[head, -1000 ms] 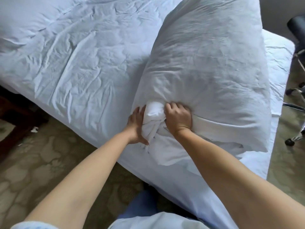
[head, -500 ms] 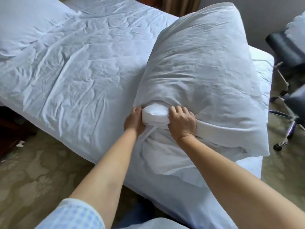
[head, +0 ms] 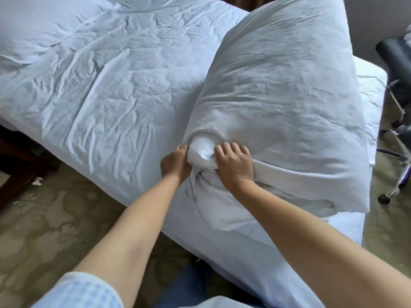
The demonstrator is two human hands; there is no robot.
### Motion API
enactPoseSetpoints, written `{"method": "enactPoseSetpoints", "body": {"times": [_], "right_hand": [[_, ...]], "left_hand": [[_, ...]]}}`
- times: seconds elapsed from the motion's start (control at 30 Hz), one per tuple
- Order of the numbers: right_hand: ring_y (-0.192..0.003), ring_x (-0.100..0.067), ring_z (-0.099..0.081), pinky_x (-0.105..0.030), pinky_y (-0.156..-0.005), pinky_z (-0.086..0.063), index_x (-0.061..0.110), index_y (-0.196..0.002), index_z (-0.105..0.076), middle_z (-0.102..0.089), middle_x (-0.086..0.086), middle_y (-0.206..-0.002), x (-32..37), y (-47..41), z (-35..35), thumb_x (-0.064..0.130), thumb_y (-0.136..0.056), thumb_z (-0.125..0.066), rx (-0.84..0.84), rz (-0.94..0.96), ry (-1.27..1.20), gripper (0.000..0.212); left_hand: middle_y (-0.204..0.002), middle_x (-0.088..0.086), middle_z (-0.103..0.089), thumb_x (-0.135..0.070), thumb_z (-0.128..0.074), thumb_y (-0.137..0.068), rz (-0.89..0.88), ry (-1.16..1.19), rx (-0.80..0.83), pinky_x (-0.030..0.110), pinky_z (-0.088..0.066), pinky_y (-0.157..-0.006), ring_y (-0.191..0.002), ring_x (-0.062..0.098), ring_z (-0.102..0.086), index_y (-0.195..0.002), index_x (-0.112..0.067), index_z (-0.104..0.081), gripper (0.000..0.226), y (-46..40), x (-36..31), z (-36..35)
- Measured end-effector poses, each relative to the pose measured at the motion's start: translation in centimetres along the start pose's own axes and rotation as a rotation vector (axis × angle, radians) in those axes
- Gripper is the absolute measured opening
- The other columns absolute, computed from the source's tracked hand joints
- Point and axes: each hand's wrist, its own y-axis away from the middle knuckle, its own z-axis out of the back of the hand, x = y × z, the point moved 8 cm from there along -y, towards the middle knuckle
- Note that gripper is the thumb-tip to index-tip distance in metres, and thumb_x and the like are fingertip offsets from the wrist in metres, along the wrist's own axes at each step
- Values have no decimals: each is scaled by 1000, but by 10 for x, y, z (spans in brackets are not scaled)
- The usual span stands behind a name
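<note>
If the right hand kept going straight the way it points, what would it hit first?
The white pillow. The right hand grips its bunched fabric with the fingers aimed into the stuffing, so it would probably just sink deeper into it.

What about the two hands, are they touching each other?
Apart. The head view shows the left hand and the right hand gripping opposite sides of the bunched pillow corner, and that white cloth fills the gap between them.
</note>
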Motion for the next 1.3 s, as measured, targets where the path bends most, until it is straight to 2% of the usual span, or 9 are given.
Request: {"method": "enactPoseSetpoints", "body": {"times": [0.1,0.3,0.6,0.7,0.77,0.87,0.93,1.07,1.3], "right_hand": [[-57,-24,-52,-32,-56,-29,18,-63,-54,-52,-1,-62,-3,10,-4,8,-51,-75,-61,-11,16,26],[-66,-28,-54,-34,-64,-24,16,-71,-56,-55,-4,-72,5,34,-11,15,-49,-76,44,10,-108,29],[-107,-28,-44,-39,-97,-32,12,-111,-61,-50,-8,-116,-2,79,22,33,-68,-66,-165,265,-278,48],[-90,-26,-51,-36,-75,-40,12,-88,-66,-56,-7,-97,3,123,28,15,-74,-64,-199,371,-261,14],[-78,-27,-56,-31,-60,-34,12,-81,-65,-62,-7,-82,13,144,13,19,-82,-63,205,394,-275,8],[-97,-27,-59,-29,-73,-42,9,-117,-57,-62,-9,-113,6,190,-29,33,-98,-43,1023,6,-409,34],[-94,-23,-60,-30,-77,-49,12,-135,-43,-58,-6,-119,-4,206,-41,42,-95,-47,1152,-432,-698,49],[-128,-22,-44,-31,-102,-42,15,-148,-25,-39,-1,-147,-1,200,-56,44,-90,-60,1014,-1095,-1363,75],[-123,-26,-45,-39,-101,-41,20,-114,-57,-48,-6,-133,29,134,-81,15,-98,-44,607,-1527,-2091,22]], "left_hand": [[-102,13,-67,-17,-44,-92,-23,-100,-92,34,-44,-68,-89,38,-64,-110,-14,-54,21,4,-2,-1],[-112,12,-61,-24,-43,-93,20,-106,171,40,-51,-76,-97,36,-61,-114,-14,-44,24,11,15,-31],[-152,4,-14,-42,-86,-57,39,128,315,45,-40,-106,-136,30,-31,-151,-27,6,132,72,12,-39],[-154,4,-8,-40,-83,-65,41,124,258,44,-39,-106,-137,31,-29,-150,-29,12,128,87,8,-37],[-151,6,-13,-42,-78,-71,14,39,132,42,-39,-105,-134,31,-29,-151,-28,9,119,87,-4,-22],[-155,9,-7,-42,-72,-77,-39,-57,39,43,-37,-105,-137,31,-24,-150,-29,14,114,89,-28,-12],[-156,12,-4,-40,-71,-79,-88,-76,-12,43,-36,-106,-137,33,-22,-150,-34,10,108,89,-42,-8],[-151,15,-15,-30,-65,-85,-177,-161,-36,42,-39,-101,-129,37,-32,-151,-34,-10,86,83,-64,0],[-99,24,-66,-21,-39,-89,-309,-192,-167,42,-47,-69,-88,44,-62,-118,-12,-59,37,55,-83,43]]}}
